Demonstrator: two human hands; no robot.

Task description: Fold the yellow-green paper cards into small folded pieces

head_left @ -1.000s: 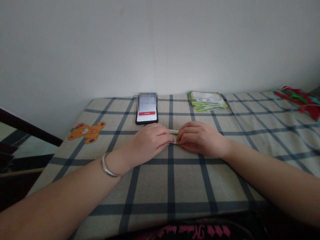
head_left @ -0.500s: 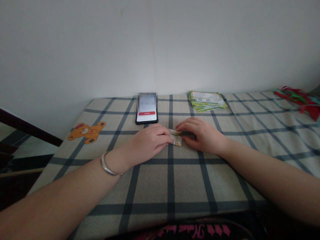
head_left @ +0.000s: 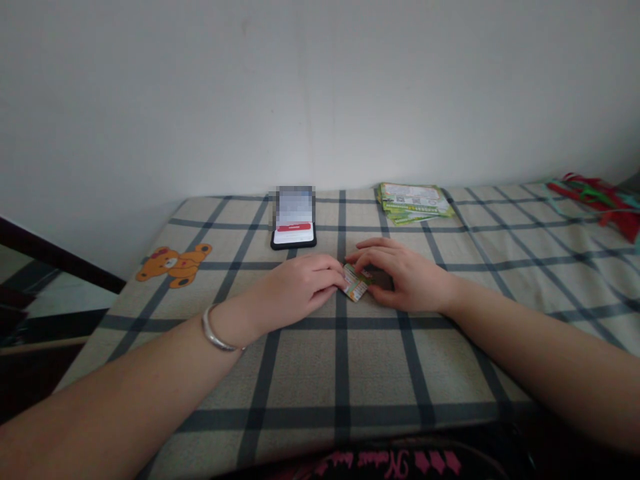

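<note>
A small folded paper leaflet [head_left: 356, 287], printed in green, white and orange, lies between my hands on the checked tablecloth [head_left: 305, 373]. My left hand [head_left: 305, 283], with a silver bangle on its wrist, pinches the left edge of the leaflet, fingers closed together. From the other side my right hand [head_left: 400, 273] curves over the leaflet, its thumb at the lower right corner and its fingers at the upper edge. Part of the paper is hidden beneath the fingers of both hands.
Behind my left hand lies a smartphone [head_left: 294, 235] with a lit screen. A stack of green printed leaflets [head_left: 415, 200] rests by the wall. An orange bear figure [head_left: 175, 265] is at the left, and red and green cloth [head_left: 610, 203] at the far right.
The leaflet has turned so that it lies at a slant, a little nearer to me. My right hand has shifted slightly left over it; my left hand has stayed almost in place.
</note>
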